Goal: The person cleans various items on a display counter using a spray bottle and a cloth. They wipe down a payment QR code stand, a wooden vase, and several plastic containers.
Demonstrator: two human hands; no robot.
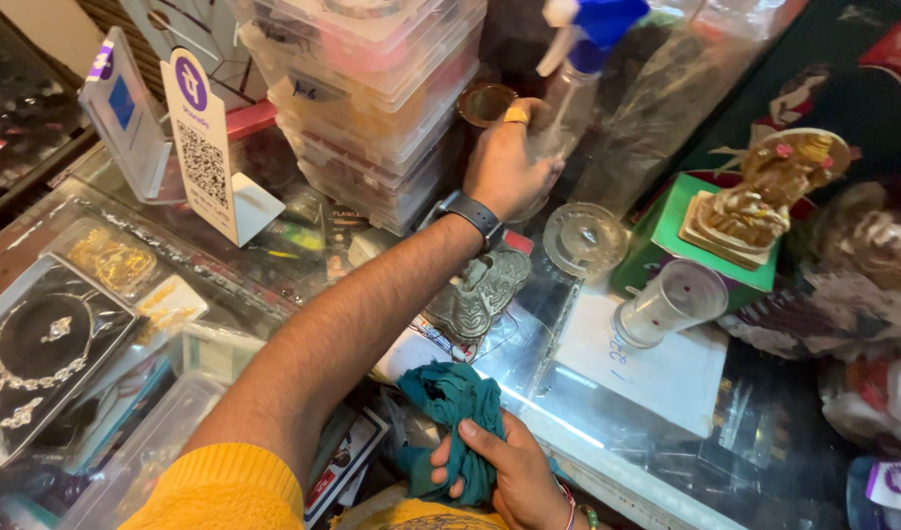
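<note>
My left hand [502, 165], with a gold ring and a black wristband, reaches across the counter and grips a clear spray bottle [568, 103] with a blue and white trigger head. The bottle stands upright beside a stack of plastic boxes. Close to my body, my right hand [509, 476] is closed on a bunched teal cloth [453, 400] at the near edge of the glass counter [568, 412]. A beaded bracelet sits on that wrist.
A grey metal figurine [485, 287], a round glass lid [585, 238] and a clear tumbler on its side [671, 302] lie under and right of my arm. A golden idol [764, 186] rests on a green box. Stacked plastic boxes [372, 88], a code stand [207, 147] and a necklace tray [43, 344] fill the left.
</note>
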